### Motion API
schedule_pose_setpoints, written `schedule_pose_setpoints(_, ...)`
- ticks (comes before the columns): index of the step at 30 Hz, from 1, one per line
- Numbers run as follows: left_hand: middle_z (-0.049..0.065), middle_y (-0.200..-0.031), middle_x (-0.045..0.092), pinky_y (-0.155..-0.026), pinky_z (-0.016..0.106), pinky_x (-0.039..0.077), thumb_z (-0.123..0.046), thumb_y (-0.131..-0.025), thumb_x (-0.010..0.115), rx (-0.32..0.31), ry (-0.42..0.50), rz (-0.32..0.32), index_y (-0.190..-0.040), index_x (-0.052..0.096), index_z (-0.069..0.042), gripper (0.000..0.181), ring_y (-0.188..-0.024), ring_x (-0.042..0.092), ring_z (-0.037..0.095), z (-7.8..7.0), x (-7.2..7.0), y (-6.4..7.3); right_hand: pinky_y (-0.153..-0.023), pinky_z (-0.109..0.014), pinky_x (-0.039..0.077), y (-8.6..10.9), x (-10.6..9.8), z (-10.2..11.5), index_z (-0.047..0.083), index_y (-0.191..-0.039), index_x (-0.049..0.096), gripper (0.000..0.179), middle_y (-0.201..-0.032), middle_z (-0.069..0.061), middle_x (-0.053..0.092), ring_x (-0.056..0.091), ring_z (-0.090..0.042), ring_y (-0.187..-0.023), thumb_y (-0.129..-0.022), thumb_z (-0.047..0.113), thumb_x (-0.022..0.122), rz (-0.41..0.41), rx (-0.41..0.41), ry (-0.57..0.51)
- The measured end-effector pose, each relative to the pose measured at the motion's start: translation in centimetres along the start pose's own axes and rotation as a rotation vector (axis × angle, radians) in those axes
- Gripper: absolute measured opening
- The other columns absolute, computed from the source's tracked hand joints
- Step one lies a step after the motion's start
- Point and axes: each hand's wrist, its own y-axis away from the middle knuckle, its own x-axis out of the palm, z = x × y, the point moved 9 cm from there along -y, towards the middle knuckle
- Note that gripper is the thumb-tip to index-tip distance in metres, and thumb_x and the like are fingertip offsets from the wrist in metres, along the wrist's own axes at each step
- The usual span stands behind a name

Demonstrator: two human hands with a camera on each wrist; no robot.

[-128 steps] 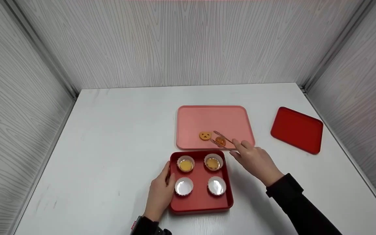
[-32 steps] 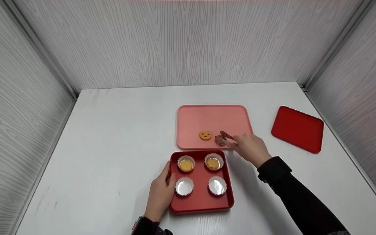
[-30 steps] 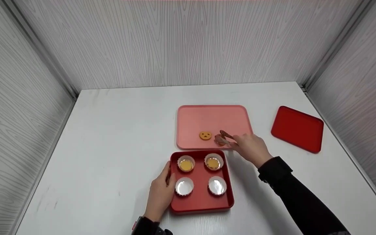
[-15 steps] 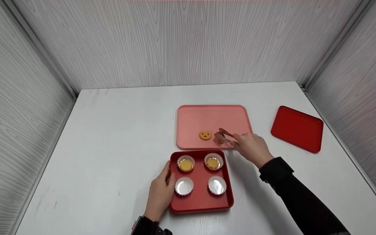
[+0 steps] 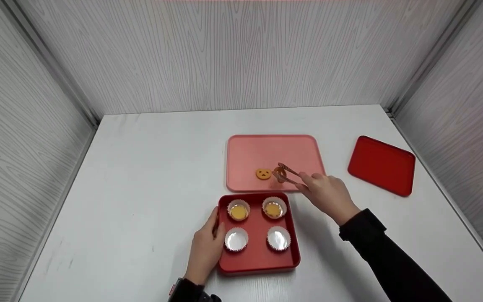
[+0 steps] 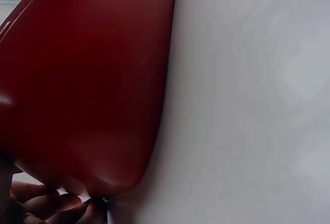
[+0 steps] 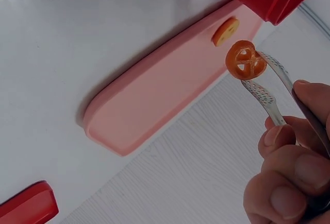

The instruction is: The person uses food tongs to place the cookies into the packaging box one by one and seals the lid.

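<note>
My right hand (image 5: 328, 196) holds metal tongs (image 7: 262, 94), their perforated tips pinching a small brown pretzel (image 7: 233, 62). The pretzel hangs just over the front part of the pink tray (image 5: 273, 150). To its left on that tray lies a round yellow cookie (image 5: 263, 174) with a face cut into it. My left hand (image 5: 206, 249) grips the left wall of a deep red square box (image 5: 258, 258), thumb on the rim. Inside, the two far foil-lined paper cups (image 5: 275, 201) hold yellow pieces; the two near cups (image 5: 236, 240) show only shiny bottoms.
A flat red tray or lid (image 5: 382, 165) lies at an angle on the right of the white table (image 5: 149, 180). The box's far wall sits close to the pink tray's front edge. Wood-grain panels (image 5: 241, 54) enclose the table at back and sides.
The tongs' tips, spread around the pretzel on the tray at first, have come together on it. The pretzel has moved up and slightly left, off its spot. My left hand and the box stay put.
</note>
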Motion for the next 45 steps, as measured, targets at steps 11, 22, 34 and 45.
schedule_pose_setpoints(11,0.015,-0.147,0.056,-0.110,0.047,0.046,-0.017,-0.103,0.057,0.002,-0.005,0.005,-0.152,0.047,-0.003,0.052,-0.137,0.053,0.028,-0.1,0.0,-0.1,-0.039,-0.032,0.040,1.6,-3.1,1.8,0.004,-0.110,0.070,0.033,-0.065,-0.008,0.056,0.049,-0.022,-0.041,-0.083,0.016,0.086,-0.098,-0.086,0.016)
schedule_pose_setpoints(22,0.015,-0.148,0.056,-0.110,0.046,0.046,-0.016,-0.104,0.057,0.006,0.008,0.007,-0.153,0.047,-0.002,0.052,-0.137,0.052,0.027,0.0,0.1,-0.1,-0.038,-0.027,0.039,4.3,-6.6,4.1,0.008,-0.116,0.073,0.047,-0.064,-0.002,0.059,0.050,-0.014,-0.041,-0.074,0.014,0.092,-0.174,-0.157,0.001)
schedule_pose_setpoints(34,0.014,-0.149,0.055,-0.111,0.046,0.045,-0.017,-0.105,0.056,-0.017,0.007,0.021,-0.154,0.045,-0.005,0.052,-0.139,0.051,0.025,0.0,0.1,0.0,-0.038,-0.020,0.037,6.9,-7.5,6.5,0.008,-0.112,0.075,0.040,-0.062,0.003,0.054,0.043,-0.006,-0.042,-0.076,0.020,0.089,-0.062,-0.210,-0.062)
schedule_pose_setpoints(45,0.012,-0.152,0.053,-0.112,0.045,0.044,-0.021,-0.104,0.057,-0.045,0.028,0.036,-0.155,0.043,-0.006,0.055,-0.140,0.049,0.023,0.1,0.2,-0.1,-0.039,-0.018,0.033,7.5,-6.8,7.7,0.011,-0.108,0.075,0.039,-0.062,0.005,0.056,0.040,-0.004,-0.043,-0.074,0.022,0.091,0.089,-0.202,-0.052)
